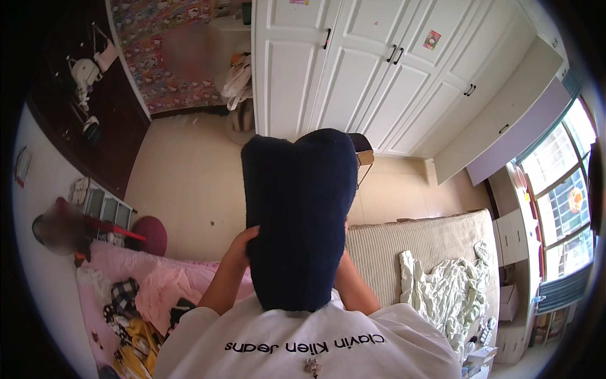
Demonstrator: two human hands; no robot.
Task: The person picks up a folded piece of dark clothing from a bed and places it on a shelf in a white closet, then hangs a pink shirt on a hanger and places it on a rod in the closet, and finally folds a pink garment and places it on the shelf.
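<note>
White-panelled wardrobe (290, 82), largest item, spans 12 to 1 o'clock. Doors shut; contents not visible. Beige ribbed mattress (379, 252) at 4 o'clock, carrying a crumpled pale green cloth (442, 287). Pink bedding (126, 254) at 8 o'clock, with mixed clothes (136, 341) heaped loosely on it.

Navy cloth (300, 208): centre of the dial, before the chest, long axis roughly 12 to 6. Near end rounded, close to the shirt (303, 338); contact there uncertain. Step in hand, as judged: holding the piece out lengthwise, off both beds.

Smaller containers: whitish bag (237, 85) at 11 o'clock, beside the wardrobe, contents unclear; white handbag (87, 72) hung at 10 o'clock, inside not visible; pale pink box (507, 302) at 4 o'clock, contents not seen.

Left hand (250, 241): grasping the cloth's left edge, fingers behind it. Right hand (346, 224): at the right edge, mostly hidden; grip cannot be told. Judgement: next move calls for even support from both sides, lest the soft piece sag.
</note>
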